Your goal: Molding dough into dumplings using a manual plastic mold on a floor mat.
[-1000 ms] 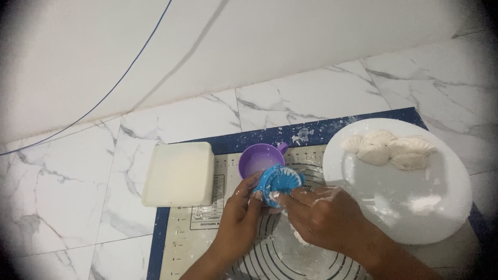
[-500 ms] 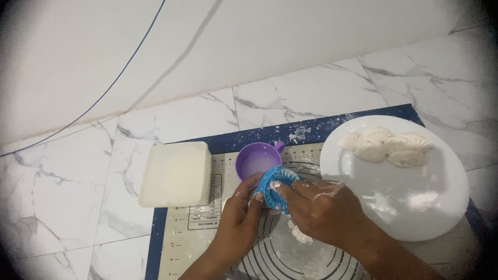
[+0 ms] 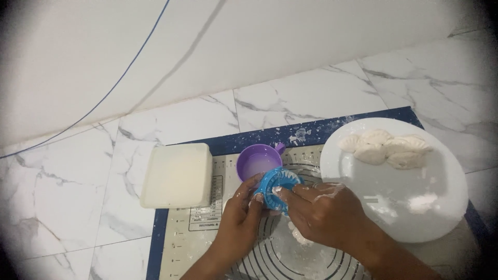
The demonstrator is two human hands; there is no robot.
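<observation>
A blue plastic dumpling press (image 3: pixel 277 187) with a scalloped edge is held folded between both hands above a pastry mat (image 3: pixel 181 243). My left hand (image 3: pixel 241 212) grips its left side and my right hand (image 3: pixel 324 212) pinches its right side; both are dusted with flour. A bit of white dough (image 3: pixel 301 236) shows under my right hand. A small purple cup (image 3: pixel 257 161) stands just behind the press.
A white round plate (image 3: pixel 415 207) at the right holds several shaped dumplings (image 3: pixel 386 148) and a patch of flour. A white rectangular lidded box (image 3: pixel 177 175) sits at the mat's left edge. Marble floor tiles and a white wall with a blue cable surround the mat.
Both hands have kept their grip on the blue press; the view has shifted a little and the hands and press sit slightly lower in the picture.
</observation>
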